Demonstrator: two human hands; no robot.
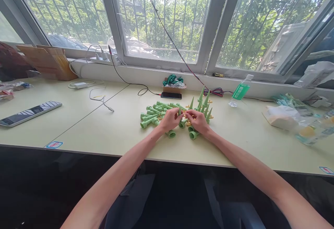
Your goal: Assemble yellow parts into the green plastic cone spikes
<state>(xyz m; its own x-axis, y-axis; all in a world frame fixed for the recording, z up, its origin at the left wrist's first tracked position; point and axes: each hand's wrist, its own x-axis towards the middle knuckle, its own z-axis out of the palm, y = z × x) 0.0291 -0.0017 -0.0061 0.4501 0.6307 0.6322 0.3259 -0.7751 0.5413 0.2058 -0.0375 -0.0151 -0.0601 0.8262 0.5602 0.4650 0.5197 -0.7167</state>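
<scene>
My left hand [171,119] is closed around a green plastic watering spike, whose pointed tip [179,111] sticks up between thumb and fingers. My right hand [197,120] meets it from the other side, its fingertips pinched on a small yellow piece [185,114] at the spike's side. Under and left of my left hand lies a pile of green spikes [150,120] with hollow threaded ends. Behind my right hand several spikes [206,101] stand point up with yellow pieces on their sides. Open-ended green spikes [193,135] also lie just below my right hand.
A small box [172,89] with green bundles stands behind the pile, a dark phone [171,95] before it. Right are a water bottle [240,91] and plastic bags [283,117]. Left are white cables [101,99], a flat grey device [31,113] and a cardboard box [49,62].
</scene>
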